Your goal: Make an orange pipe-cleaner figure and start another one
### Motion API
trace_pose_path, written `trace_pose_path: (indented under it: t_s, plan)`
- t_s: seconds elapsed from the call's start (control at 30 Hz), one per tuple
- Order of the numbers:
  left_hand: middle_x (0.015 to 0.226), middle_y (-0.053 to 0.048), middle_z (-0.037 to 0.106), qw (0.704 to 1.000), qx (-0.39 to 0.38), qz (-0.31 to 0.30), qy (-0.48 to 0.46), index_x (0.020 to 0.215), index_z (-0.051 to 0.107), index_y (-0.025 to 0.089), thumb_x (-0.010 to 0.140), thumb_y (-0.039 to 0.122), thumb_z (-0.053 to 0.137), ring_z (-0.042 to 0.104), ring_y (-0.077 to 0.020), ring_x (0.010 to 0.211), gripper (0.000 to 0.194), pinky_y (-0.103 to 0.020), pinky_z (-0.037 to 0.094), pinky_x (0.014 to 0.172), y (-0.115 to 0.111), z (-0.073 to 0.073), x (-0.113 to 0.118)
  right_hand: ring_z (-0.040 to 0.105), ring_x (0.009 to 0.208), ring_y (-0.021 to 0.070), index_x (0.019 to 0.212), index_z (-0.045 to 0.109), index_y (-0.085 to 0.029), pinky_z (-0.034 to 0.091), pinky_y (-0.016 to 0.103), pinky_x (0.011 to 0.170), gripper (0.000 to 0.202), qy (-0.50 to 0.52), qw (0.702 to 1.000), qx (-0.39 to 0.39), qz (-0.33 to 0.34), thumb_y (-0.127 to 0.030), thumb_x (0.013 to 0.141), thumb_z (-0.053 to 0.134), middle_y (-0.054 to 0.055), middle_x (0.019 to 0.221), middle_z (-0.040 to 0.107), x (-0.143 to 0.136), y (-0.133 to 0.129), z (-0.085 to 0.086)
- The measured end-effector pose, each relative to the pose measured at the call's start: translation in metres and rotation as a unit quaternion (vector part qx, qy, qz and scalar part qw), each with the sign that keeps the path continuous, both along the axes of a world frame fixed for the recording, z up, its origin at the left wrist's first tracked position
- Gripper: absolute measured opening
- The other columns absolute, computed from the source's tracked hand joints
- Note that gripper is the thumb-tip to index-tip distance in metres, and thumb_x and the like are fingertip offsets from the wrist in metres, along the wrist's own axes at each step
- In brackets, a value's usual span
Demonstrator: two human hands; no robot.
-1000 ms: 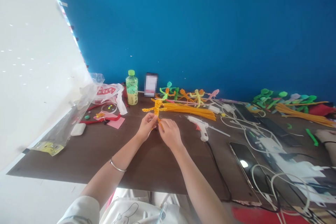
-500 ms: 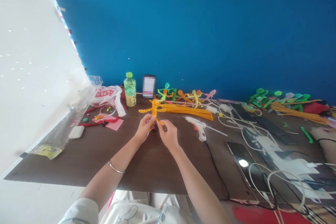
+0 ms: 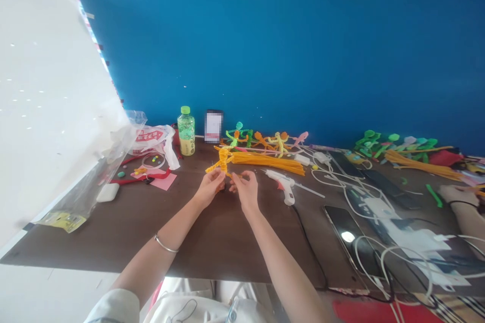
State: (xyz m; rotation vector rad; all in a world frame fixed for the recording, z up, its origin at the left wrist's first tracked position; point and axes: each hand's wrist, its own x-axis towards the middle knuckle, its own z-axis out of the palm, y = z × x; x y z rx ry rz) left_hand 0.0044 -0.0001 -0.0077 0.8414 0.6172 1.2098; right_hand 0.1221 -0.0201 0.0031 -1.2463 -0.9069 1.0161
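An orange pipe-cleaner figure (image 3: 223,157) is held upright above the dark table. My left hand (image 3: 211,184) pinches its lower part, with the fingers closed on it. Against the figure's lower right, my right hand (image 3: 244,187) grips a leg of it between thumb and fingertips. The exact hold of the fingertips is partly hidden. Just behind lies a bundle of orange pipe cleaners (image 3: 269,161). Several finished-looking pipe-cleaner figures (image 3: 280,142) in green, orange, yellow and pink stand along the wall.
A white glue gun (image 3: 282,185) lies to the right, its black cord running forward. Beyond it are a phone (image 3: 352,237) and tangled white cables (image 3: 394,262). A green-capped bottle (image 3: 186,133) stands behind left. Another person's hand (image 3: 458,196) rests at the far right.
The figure's left arm now points lower. My right hand has shifted slightly along the leg, its fingers more spread. The whole view has moved slightly.
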Motion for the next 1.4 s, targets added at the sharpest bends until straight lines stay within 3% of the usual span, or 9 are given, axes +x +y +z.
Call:
trace_pose_path:
  t_s: [0.13,0.47,0.6,0.7,0.8,0.93,1.03,1.23,1.4]
  plan:
    - [0.063,0.005,0.048,1.0,0.013,0.012,0.017,0.078,0.048,0.016,0.066,0.038,0.066,0.043,-0.0035,0.047,0.032,-0.02,0.031,0.048,0.001,-0.002,-0.002,0.059,0.047,0.0138,0.075,0.059,-0.018,0.049,0.026,0.052,0.024,-0.229,0.968,0.098,0.011,-0.041,0.071,0.058,0.002,0.064,0.065,-0.001,-0.004,-0.003]
    - [0.056,0.004,0.045,0.998,0.035,0.021,0.043,0.078,0.053,0.015,0.066,0.039,0.066,0.04,-0.0043,0.048,0.03,-0.02,0.031,0.049,0.004,-0.005,-0.005,0.056,0.064,0.0141,0.086,0.065,-0.019,0.043,0.024,0.062,0.027,-0.567,0.797,0.206,0.012,-0.02,0.085,0.037,0.006,0.074,0.06,0.005,-0.003,-0.01]
    - [0.055,0.005,0.043,0.999,0.03,0.011,0.037,0.077,0.055,0.014,0.065,0.038,0.067,0.037,-0.0035,0.047,0.03,-0.019,0.028,0.046,0.004,-0.002,-0.008,0.055,0.076,0.0158,0.081,0.062,-0.018,0.043,0.027,0.069,0.027,-0.485,0.855,0.18,0.044,-0.023,0.086,0.036,0.007,0.083,0.058,0.006,-0.002,-0.004]
    - [0.053,0.005,0.038,0.999,0.01,-0.039,-0.006,0.074,0.054,0.014,0.067,0.037,0.066,0.034,-0.003,0.045,0.027,-0.018,0.028,0.046,0.004,0.0,-0.011,0.055,0.068,0.0142,0.076,0.059,-0.017,0.045,0.028,0.066,0.026,-0.29,0.933,0.119,0.178,-0.03,0.085,0.038,0.004,0.073,0.059,0.006,-0.001,0.002]
    - [0.053,0.004,0.039,0.996,-0.009,-0.087,-0.033,0.073,0.054,0.013,0.07,0.038,0.064,0.035,-0.0044,0.045,0.027,-0.02,0.033,0.048,0.003,0.001,-0.013,0.055,0.06,0.0125,0.076,0.059,-0.016,0.047,0.028,0.062,0.027,-0.13,0.952,0.076,0.267,-0.035,0.083,0.042,0.001,0.064,0.059,0.003,-0.002,0.005]
    - [0.052,0.004,0.037,0.996,-0.03,-0.062,-0.064,0.071,0.053,0.012,0.071,0.035,0.063,0.036,-0.0039,0.046,0.025,-0.018,0.033,0.048,0.005,-0.001,-0.012,0.06,0.069,0.0152,0.085,0.062,-0.017,0.048,0.029,0.067,0.019,-0.184,0.96,0.133,0.164,-0.031,0.078,0.052,0.004,0.078,0.065,0.001,-0.004,0.002]
    - [0.054,0.004,0.038,0.994,-0.042,-0.042,-0.087,0.072,0.054,0.012,0.07,0.03,0.065,0.035,-0.0029,0.048,0.022,-0.016,0.03,0.047,0.005,-0.003,-0.01,0.06,0.083,0.0167,0.092,0.063,-0.02,0.047,0.031,0.078,0.019,-0.294,0.927,0.219,0.084,-0.025,0.081,0.048,0.006,0.091,0.065,0.003,-0.005,-0.001]
    - [0.056,0.003,0.042,0.993,-0.049,-0.049,-0.091,0.07,0.054,0.011,0.07,0.029,0.065,0.038,-0.0032,0.05,0.022,-0.015,0.033,0.05,0.005,-0.003,-0.009,0.059,0.086,0.0164,0.095,0.064,-0.022,0.046,0.03,0.082,0.025,-0.386,0.865,0.302,0.107,-0.022,0.085,0.041,0.007,0.093,0.064,0.006,-0.009,0.003]
    - [0.058,0.004,0.045,0.997,-0.018,-0.024,-0.066,0.073,0.052,0.014,0.068,0.032,0.066,0.04,-0.0033,0.05,0.023,-0.016,0.034,0.05,0.002,-0.001,-0.006,0.058,0.063,0.0157,0.068,0.062,-0.018,0.047,0.029,0.064,0.025,-0.256,0.953,0.153,0.051,-0.036,0.08,0.049,0.005,0.069,0.063,0.001,-0.007,0.003]
